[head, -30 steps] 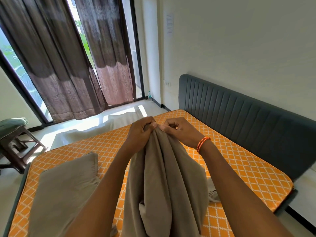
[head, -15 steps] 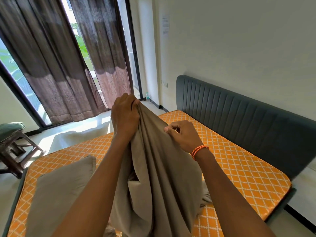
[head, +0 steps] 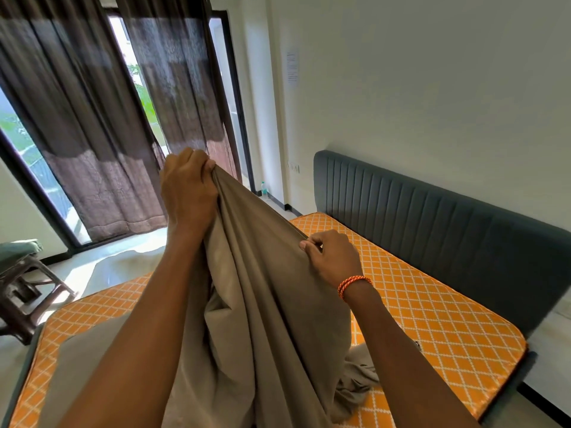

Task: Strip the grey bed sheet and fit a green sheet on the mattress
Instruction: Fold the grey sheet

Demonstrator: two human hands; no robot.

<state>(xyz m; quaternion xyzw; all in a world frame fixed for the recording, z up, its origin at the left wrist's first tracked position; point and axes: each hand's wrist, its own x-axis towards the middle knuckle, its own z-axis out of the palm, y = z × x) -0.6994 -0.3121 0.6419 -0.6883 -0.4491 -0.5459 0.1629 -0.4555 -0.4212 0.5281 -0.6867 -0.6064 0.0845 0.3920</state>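
The grey bed sheet (head: 272, 304) hangs bunched in front of me above the orange diamond-patterned mattress (head: 432, 307). My left hand (head: 187, 193) grips the sheet's upper edge, raised high. My right hand (head: 333, 257), with an orange wrist band, pinches the same edge lower down and to the right, so the hem runs taut between the two. The sheet's lower folds trail onto the mattress at the right. A folded grey piece of cloth (head: 83, 359) lies on the mattress at the left. No green sheet is in view.
A dark grey padded headboard (head: 432, 211) runs along the white wall on the right. Brown curtains (head: 92, 125) hang over glass doors at the back left. A dark stool with a green cushion (head: 21, 273) stands on the floor at the left.
My left hand has risen up and away with the sheet's edge. My right hand has stayed lower and slid along the hem, so the hands have moved apart.
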